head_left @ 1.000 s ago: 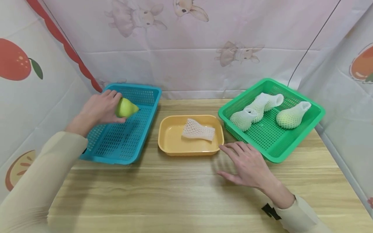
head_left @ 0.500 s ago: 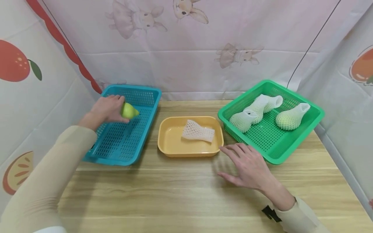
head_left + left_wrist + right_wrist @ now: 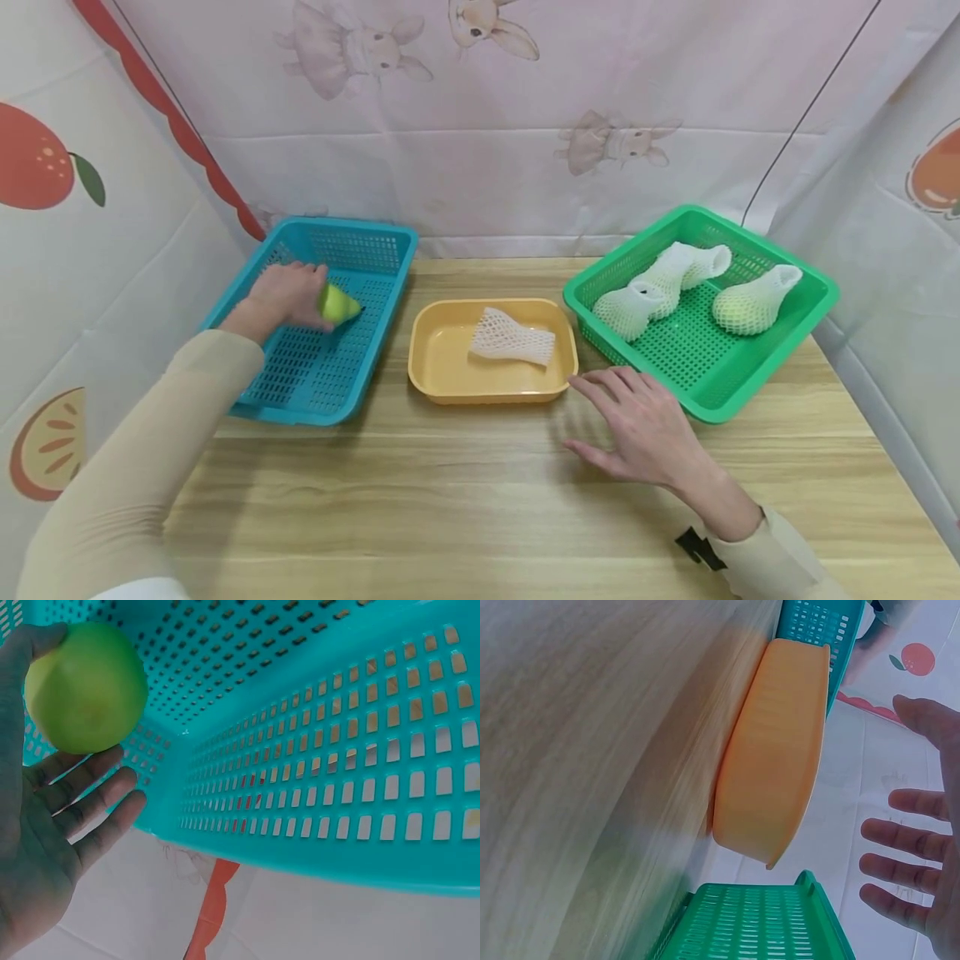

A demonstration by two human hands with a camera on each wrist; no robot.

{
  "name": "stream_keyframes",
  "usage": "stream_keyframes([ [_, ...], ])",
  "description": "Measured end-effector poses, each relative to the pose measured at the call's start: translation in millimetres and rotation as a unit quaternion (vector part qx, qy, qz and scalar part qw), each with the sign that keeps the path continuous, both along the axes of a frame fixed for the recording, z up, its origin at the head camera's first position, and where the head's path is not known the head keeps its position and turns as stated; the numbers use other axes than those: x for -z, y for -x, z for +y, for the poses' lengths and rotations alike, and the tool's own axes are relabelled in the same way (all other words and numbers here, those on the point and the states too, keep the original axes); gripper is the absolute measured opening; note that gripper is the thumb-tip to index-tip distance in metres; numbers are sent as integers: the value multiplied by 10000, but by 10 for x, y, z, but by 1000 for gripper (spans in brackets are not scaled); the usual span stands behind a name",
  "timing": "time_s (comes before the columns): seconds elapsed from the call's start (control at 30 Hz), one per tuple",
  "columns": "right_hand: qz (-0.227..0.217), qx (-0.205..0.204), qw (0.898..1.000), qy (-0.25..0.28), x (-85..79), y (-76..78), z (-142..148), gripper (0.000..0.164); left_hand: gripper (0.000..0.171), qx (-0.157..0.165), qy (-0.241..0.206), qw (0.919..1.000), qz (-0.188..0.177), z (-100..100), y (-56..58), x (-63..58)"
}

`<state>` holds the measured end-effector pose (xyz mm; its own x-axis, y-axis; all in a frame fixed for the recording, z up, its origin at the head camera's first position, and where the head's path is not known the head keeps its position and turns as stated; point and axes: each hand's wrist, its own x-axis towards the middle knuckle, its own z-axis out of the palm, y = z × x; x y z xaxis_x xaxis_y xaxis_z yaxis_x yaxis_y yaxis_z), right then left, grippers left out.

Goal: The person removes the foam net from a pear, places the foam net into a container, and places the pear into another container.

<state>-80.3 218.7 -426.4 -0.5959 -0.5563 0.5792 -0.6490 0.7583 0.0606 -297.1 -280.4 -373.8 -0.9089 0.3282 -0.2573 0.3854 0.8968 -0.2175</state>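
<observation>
In the head view my left hand [image 3: 291, 293] is inside the blue basket [image 3: 300, 411], holding a yellow-green pear [image 3: 337, 306] low over the mesh floor. The left wrist view shows the pear [image 3: 86, 688] between thumb and fingers; whether it touches the floor I cannot tell. My right hand [image 3: 637, 425] hovers above the table with fingers spread and holds nothing. It is nearest the yellow tray [image 3: 442, 367] and the green basket [image 3: 708, 408]. A white foam net sleeve [image 3: 510, 337] lies in the yellow tray.
Several pears in white foam nets, one a netted pear [image 3: 753, 302], lie in the green basket at the right. The wooden table [image 3: 450, 500] carries all three containers. A printed curtain [image 3: 480, 183] stands behind and at both sides.
My left hand has moved down and to the right with the pear, deeper into the blue basket. The right hand stays in place.
</observation>
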Motion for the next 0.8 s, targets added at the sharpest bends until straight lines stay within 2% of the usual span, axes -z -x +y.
stream_keyframes([
  [0.23,-50,-21,10000,-20,16,-8,7,73,80,-22,181,9998,-46,-32,-27,40],
  [0.43,-177,31,9998,-67,52,-17,25,72,80,51,212,9997,-63,-47,-31,53],
  [0.8,-149,67,9998,-100,80,-20,12,73,86,203,417,9989,-38,-57,-65,59],
])
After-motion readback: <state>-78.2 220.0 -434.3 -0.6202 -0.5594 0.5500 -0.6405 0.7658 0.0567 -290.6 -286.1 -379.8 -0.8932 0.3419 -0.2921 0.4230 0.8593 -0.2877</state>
